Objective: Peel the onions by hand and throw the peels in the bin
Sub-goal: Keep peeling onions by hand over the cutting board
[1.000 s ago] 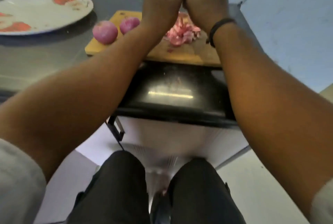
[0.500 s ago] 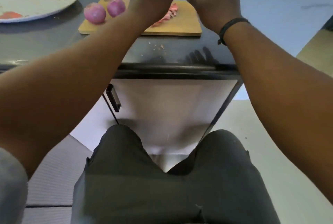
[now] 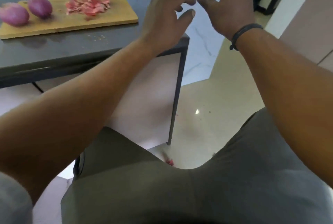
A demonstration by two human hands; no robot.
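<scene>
Two peeled onions (image 3: 25, 12) lay side by side at the left end of the wooden cutting board (image 3: 115, 17), purple and glossy, a little blurred. Just right of them on the same board sat a heap of pink-red peels (image 3: 88, 6), loose and papery. Half a second before, the board had been straight ahead under the raised hands; now it lay off to the left, and the plate seen earlier was out of sight. Both hands had swung past the right-hand corner of the dark counter (image 3: 72, 47), well apart from the onions and the peels. The left hand (image 3: 165, 18) and the right hand (image 3: 230, 6) hovered close together with fingers loosely curled and spread, holding nothing. A dark band (image 3: 243, 31) circled the right wrist. Grey trousers (image 3: 198, 187) filled the foreground above a pale floor (image 3: 216, 101).
</scene>
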